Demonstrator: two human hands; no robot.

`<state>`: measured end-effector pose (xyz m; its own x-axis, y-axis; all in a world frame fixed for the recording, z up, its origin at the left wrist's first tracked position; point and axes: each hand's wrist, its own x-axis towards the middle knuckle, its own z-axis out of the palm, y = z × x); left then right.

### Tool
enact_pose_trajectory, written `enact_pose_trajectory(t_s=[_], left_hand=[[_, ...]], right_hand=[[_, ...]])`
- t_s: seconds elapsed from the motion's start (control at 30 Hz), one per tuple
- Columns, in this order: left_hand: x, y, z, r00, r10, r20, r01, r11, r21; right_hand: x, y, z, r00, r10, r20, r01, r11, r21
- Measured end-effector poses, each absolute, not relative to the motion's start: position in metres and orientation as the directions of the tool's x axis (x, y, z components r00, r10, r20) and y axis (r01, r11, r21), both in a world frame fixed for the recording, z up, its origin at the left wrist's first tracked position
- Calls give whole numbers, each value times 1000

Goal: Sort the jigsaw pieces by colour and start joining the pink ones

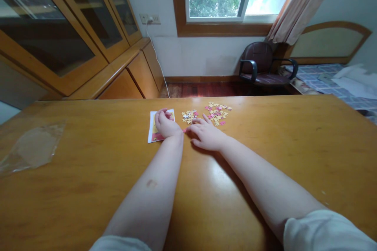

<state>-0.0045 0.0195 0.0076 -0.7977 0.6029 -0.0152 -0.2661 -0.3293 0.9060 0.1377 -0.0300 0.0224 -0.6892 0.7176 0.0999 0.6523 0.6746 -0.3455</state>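
My left hand (167, 124) is raised over a printed picture card (153, 135), its wrist bent and its fingers curled inward. Whatever those fingers may hold is hidden. My right hand (207, 134) lies low over the table with fingers spread, one fingertip at a small pink puzzle piece (184, 130). I cannot tell whether it touches that piece. Just beyond the right hand is a small heap of puzzle pieces (188, 116), mostly pale yellow with some pink. A looser heap of yellow and pink jigsaw pieces (217, 113) spreads to its right.
The wooden table (265, 164) ends at a far edge just behind the pieces. A clear plastic bag (35, 145) lies flat at the left. Beyond stand glass-door cabinets (88, 15), an office chair (262, 62) and a bed (332, 76) beside a window.
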Motion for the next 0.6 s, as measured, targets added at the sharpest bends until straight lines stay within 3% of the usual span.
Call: enact_pose_trajectory(t_s=[0.3, 0.4, 0.5, 0.6], left_hand=[[-5, 24, 4, -773, 618, -143, -398, -297, 868], [-4, 25, 4, -750, 642, -163, -431, -286, 856], [-3, 26, 1, -713, 675, -188, -471, -263, 842], [-1, 28, -2, -677, 706, -207, -502, -238, 831]], right_hand=[[151, -16, 11, -506, 810, 296, 759, 581, -294], [170, 0, 4, -297, 892, 341, 855, 408, -321], [186, 13, -5, -90, 963, 255, 920, 178, -348], [188, 16, -13, -79, 984, 162, 953, 122, -277]])
